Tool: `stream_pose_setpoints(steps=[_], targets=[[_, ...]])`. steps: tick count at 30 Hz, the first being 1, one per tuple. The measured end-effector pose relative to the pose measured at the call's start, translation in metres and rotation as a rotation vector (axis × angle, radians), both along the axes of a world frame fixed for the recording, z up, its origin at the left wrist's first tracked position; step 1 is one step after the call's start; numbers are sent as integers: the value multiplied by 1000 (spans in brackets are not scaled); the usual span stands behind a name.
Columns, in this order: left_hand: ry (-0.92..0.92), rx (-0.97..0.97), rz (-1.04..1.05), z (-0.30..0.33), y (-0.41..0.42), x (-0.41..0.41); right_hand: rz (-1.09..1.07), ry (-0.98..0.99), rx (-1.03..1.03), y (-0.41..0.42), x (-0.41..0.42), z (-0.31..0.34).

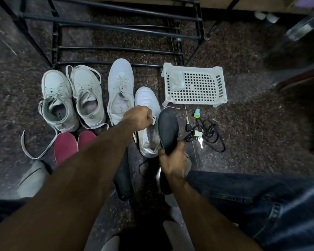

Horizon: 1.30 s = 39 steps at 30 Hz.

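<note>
A small white sneaker (146, 98) stands on the dark floor at centre. My left hand (138, 118) reaches over it and grips its tongue at the opening. My right hand (173, 161) grips the near end of a black insole (168, 128), which is tilted with its far end beside the sneaker's right side. Another black insole (124, 176) lies on the floor below my left forearm.
A pale high-top pair (72, 98) and a tall white sneaker (120, 87) stand to the left. Two red insoles (66, 146) lie near them. A white perforated basket (195, 86), black cords (209, 135) and a black metal rack (116, 29) lie beyond.
</note>
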<state>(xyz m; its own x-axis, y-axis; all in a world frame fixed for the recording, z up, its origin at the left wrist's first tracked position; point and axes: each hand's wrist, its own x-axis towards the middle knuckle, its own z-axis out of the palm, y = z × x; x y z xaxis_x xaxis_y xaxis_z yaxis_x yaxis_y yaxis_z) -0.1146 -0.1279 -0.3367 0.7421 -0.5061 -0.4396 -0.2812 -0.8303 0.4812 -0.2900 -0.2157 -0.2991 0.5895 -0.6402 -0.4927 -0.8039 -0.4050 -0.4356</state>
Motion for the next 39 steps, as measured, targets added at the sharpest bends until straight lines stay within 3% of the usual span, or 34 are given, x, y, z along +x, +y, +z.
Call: stream_pose_setpoints(steps=[13, 28, 33, 39], targets=[[13, -44, 144, 6, 0, -12, 381, 247, -159, 30, -32, 45], [84, -112, 197, 0, 12, -14, 339, 234, -197, 29, 50, 2], [72, -105, 177, 2, 8, -14, 386, 263, -184, 29, 27, 4], [79, -118, 198, 4, 10, -17, 214, 142, -145, 38, 9, 4]])
